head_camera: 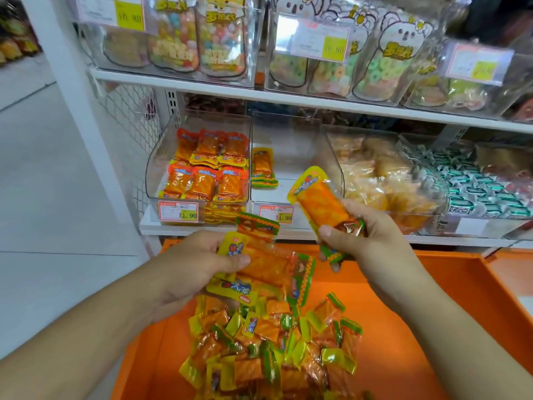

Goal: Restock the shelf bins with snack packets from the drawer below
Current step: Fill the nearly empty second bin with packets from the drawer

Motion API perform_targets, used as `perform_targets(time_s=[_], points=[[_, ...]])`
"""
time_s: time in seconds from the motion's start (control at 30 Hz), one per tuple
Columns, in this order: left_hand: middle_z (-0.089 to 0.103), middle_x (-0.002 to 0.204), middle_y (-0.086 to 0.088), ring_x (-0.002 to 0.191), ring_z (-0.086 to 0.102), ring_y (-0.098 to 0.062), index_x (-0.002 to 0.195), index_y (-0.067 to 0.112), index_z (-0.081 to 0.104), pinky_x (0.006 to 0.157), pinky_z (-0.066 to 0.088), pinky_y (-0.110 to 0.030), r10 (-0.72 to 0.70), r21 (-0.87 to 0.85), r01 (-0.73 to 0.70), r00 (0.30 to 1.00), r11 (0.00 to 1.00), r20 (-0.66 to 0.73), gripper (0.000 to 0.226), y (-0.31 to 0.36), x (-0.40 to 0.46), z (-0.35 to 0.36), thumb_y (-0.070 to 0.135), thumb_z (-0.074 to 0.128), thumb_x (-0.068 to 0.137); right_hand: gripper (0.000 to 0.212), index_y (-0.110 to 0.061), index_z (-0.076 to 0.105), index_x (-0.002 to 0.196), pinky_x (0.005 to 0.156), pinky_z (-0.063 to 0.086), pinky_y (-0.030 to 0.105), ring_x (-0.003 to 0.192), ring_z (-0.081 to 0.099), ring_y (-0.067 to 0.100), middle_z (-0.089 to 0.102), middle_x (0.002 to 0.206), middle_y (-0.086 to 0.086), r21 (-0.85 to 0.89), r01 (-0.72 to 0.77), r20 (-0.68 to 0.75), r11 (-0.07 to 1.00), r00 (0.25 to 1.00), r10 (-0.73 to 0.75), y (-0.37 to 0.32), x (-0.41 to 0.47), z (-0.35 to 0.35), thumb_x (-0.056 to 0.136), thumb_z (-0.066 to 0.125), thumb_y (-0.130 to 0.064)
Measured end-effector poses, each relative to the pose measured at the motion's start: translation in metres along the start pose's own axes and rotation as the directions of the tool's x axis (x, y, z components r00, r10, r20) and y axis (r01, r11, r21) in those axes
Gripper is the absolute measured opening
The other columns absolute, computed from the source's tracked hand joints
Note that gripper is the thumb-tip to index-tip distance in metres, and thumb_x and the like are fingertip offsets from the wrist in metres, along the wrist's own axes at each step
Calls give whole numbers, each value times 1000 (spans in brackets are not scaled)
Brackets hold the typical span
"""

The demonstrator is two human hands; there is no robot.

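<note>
My left hand (199, 267) grips a bunch of several yellow-green snack packets (265, 267) above the open orange drawer (450, 313). My right hand (366, 235) holds one packet (320, 197) by its lower end, tilted up toward the shelf. The clear middle bin (291, 134) on the lower shelf holds a single packet (263, 168) lying on its floor. A heap of the same packets (274, 350) lies in the drawer below my hands.
The left bin (161, 157) is stacked with orange packets. Bins to the right hold pale snack bags (375, 174) and green-white sweets (473, 186). An upper shelf (259, 93) carries candy pouches. White tiled floor lies at the left.
</note>
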State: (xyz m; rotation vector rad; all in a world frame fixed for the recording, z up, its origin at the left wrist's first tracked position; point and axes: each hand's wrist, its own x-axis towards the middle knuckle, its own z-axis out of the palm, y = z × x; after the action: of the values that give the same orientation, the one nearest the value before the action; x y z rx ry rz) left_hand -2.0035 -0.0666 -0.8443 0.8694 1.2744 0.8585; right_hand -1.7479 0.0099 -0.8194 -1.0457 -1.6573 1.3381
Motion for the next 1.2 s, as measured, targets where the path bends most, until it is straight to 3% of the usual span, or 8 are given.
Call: perform_targets(time_s=[0.17, 0.33, 0.47, 0.6, 0.87, 0.97, 1.1, 1.2], points=[[77, 111, -17, 93, 77, -40, 115, 10, 74, 62, 65, -41, 33, -170, -66, 981, 983, -190, 20, -2, -2, -4, 14, 68, 96, 23, -7, 64, 106, 54, 49, 37, 68, 65, 34, 68, 81, 18, 120, -146, 199, 982, 973, 120, 2, -10, -1, 90, 75, -20], [76, 115, -17, 99, 75, -41, 123, 10, 71, 65, 65, -41, 102, -273, -130, 988, 953, -112, 27, 1, -9, 1, 16, 63, 98, 22, -13, 71, 91, 59, 50, 38, 64, 61, 32, 70, 77, 7, -44, -198, 129, 979, 971, 202, 20, -14, 21, 85, 85, -29], [73, 118, -23, 101, 74, -44, 123, 8, 69, 66, 65, -44, 117, -240, -136, 989, 961, -89, 27, -1, -12, 4, 16, 60, 98, 46, -10, 65, 104, 56, 49, 37, 64, 62, 30, 69, 83, 6, 26, -314, -4, 949, 949, 314, 25, -8, 25, 72, 95, -24], [73, 116, -23, 94, 75, -39, 121, 11, 72, 60, 63, -40, 90, -210, -99, 995, 973, -53, 27, -1, -10, 2, 18, 56, 101, 34, -12, 64, 104, 48, 42, 29, 67, 66, 19, 74, 82, 9, 18, -367, 79, 930, 928, 365, 19, -7, 25, 79, 87, -9], [74, 117, -21, 89, 69, -37, 126, 22, 71, 62, 49, -32, -58, -32, 57, 998, 998, -20, 53, 7, -5, -2, 58, 43, 100, 29, -14, 68, 93, 72, 57, 27, 70, 74, 14, 78, 79, -4, -278, -197, 158, 940, 956, 247, 14, -1, 22, 77, 90, -6], [76, 115, -17, 99, 70, -44, 124, 24, 73, 69, 52, -35, -101, 96, 97, 994, 991, 42, 53, 4, -7, 1, 63, 51, 95, 34, -19, 66, 93, 63, 50, 13, 61, 64, -4, 70, 67, -26, -352, -165, 158, 921, 960, 232, 10, -4, 26, 75, 92, -8], [78, 107, -13, 87, 76, -31, 117, 23, 73, 59, 57, -35, -88, 84, 86, 996, 993, 18, 37, -2, -8, 6, 50, 62, 95, 44, -29, 66, 97, 75, 58, 46, 72, 70, 23, 74, 86, 4, -407, -144, 125, 902, 969, 211, 15, -4, 27, 68, 97, -21], [78, 107, -16, 86, 76, -34, 116, 18, 74, 55, 59, -37, -59, 24, 59, 998, 998, 11, 27, -2, -7, 6, 35, 63, 99, 49, -33, 64, 105, 65, 61, 45, 72, 74, 28, 71, 98, 11, -293, -195, 16, 936, 978, 209, 20, -5, 26, 70, 97, -22]])
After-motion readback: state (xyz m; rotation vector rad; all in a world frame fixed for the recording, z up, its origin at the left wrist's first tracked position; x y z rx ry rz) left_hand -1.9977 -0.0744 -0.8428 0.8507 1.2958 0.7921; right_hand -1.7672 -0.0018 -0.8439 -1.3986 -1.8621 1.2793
